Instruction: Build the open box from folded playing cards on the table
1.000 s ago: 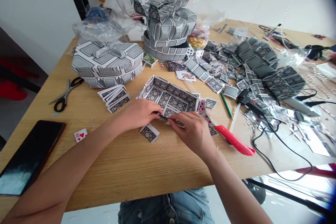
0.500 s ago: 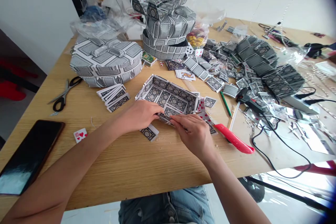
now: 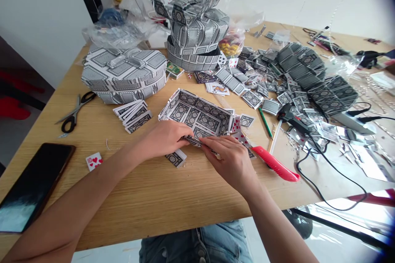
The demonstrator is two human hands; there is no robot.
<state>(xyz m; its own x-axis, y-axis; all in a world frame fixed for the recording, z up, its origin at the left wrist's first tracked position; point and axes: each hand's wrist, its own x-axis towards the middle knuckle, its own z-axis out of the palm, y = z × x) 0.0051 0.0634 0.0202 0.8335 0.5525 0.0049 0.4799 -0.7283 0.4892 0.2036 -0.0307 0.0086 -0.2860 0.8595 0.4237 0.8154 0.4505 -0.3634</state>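
A shallow open box made of playing cards (image 3: 197,116) lies in the middle of the table, its patterned card backs facing inward. My left hand (image 3: 166,137) is closed on the left part of its near wall. On the same wall, farther right, my right hand (image 3: 230,156) pinches the edge between thumb and fingers. The fingers hide much of that near side. A loose card (image 3: 176,158) lies under and beside my left hand. Red-pipped cards (image 3: 237,125) stick out at the box's right end.
Scissors (image 3: 74,113), a phone (image 3: 35,185) and a fanned card pile (image 3: 134,116) lie to the left. Card-built lidded boxes (image 3: 123,74) stand behind. A red-handled cutter (image 3: 276,164), a green pencil (image 3: 265,123) and a corded glue gun (image 3: 294,121) are on the right, near scattered folded cards.
Both hands keep their grip on the box's near wall and have shifted only slightly. The wall's top edge between them shows a little more. Everything else stays in place.
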